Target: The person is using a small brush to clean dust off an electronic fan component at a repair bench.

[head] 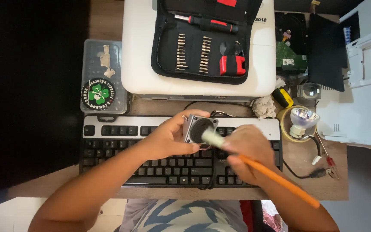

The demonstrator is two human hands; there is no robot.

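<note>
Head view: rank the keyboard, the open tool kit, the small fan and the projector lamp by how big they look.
1. Keyboard, the widest thing.
2. Open tool kit, clearly smaller.
3 and 4. Small fan in the left hand and projector lamp: they look alike, and the fan is raised nearer the camera, so unranked.

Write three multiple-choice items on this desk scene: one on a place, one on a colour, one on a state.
1. Where is the fan?
A. above the keyboard
B. inside the tool kit
C. on the clear box

2. What colour is the brush handle?
A. green
B. orange
C. black

3. How is the tool kit?
A. zipped shut
B. open
C. upside down

Answers: 1 A, the left hand holds it over the keys; 2 B, the long handle in the right hand is orange; 3 B, its bits and screwdriver show.
</note>
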